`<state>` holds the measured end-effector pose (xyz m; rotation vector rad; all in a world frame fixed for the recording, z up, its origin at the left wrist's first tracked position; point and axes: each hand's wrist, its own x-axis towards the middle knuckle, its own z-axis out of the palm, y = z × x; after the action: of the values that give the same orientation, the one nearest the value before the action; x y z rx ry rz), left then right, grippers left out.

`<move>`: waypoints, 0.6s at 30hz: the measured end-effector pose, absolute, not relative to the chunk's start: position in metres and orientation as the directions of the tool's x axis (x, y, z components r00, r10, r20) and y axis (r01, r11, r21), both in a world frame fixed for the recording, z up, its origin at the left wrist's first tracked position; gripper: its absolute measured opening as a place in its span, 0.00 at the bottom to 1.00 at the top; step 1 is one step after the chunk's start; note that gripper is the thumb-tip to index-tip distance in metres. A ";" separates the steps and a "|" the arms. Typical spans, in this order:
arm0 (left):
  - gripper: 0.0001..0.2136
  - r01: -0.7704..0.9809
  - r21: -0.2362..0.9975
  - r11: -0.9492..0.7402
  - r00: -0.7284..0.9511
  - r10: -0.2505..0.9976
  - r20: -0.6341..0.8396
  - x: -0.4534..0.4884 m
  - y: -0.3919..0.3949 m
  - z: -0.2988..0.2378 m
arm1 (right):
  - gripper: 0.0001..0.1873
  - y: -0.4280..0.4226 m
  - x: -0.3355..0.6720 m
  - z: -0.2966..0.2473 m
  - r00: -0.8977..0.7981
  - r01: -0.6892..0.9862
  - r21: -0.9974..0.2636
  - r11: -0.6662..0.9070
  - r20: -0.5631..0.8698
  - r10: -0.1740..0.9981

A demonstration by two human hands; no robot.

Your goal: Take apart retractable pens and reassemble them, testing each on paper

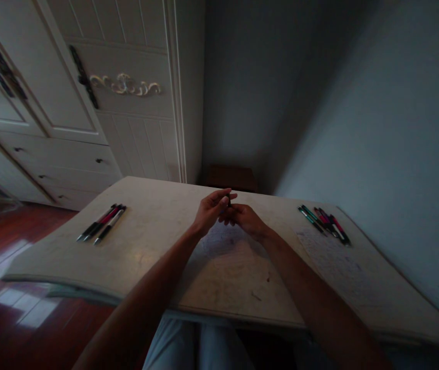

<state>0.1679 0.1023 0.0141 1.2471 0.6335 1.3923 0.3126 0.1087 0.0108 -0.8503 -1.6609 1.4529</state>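
My left hand (210,211) and my right hand (247,218) meet over the far middle of the table. Thumb and fingers of the left are closed on a small, dark, slim piece (229,199), possibly part of a pen; its exact kind is too small to tell. My right hand's fingers are curled against the same piece from below and the right. Beneath them lies a sheet of paper with handwriting (227,247), partly shaded by my hands. A tiny dark bit (268,279) and a thin, short piece (256,296) rest nearer to me on the tabletop.
Several pens (103,225) lie side by side on the table's left. Another group of pens (325,224) is at the right, above a second written sheet (335,259). The pale table (153,257) borders a wall (396,169) on the right; a white cabinet (138,139) stands behind.
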 end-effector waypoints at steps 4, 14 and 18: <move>0.25 -0.375 0.903 -0.207 0.286 0.901 0.326 0.166 0.103 0.012 | 0.16 0.106 0.319 0.016 -0.595 -0.054 -0.997 -0.060 -0.016 0.804; 0.21 -0.349 0.919 -0.185 0.142 0.959 0.247 0.171 0.101 0.012 | 0.14 0.108 0.312 0.004 -0.523 -0.088 -0.977 -0.192 -0.119 0.844; 0.19 -0.336 0.925 -0.176 0.100 0.970 0.221 0.174 0.103 0.007 | 0.11 0.109 0.308 0.001 -0.442 -0.045 -0.992 -0.118 -0.086 0.893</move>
<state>0.1736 0.1030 0.0067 1.1610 0.7613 1.3896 0.3077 0.1089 0.0008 -0.9822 -1.4269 1.6531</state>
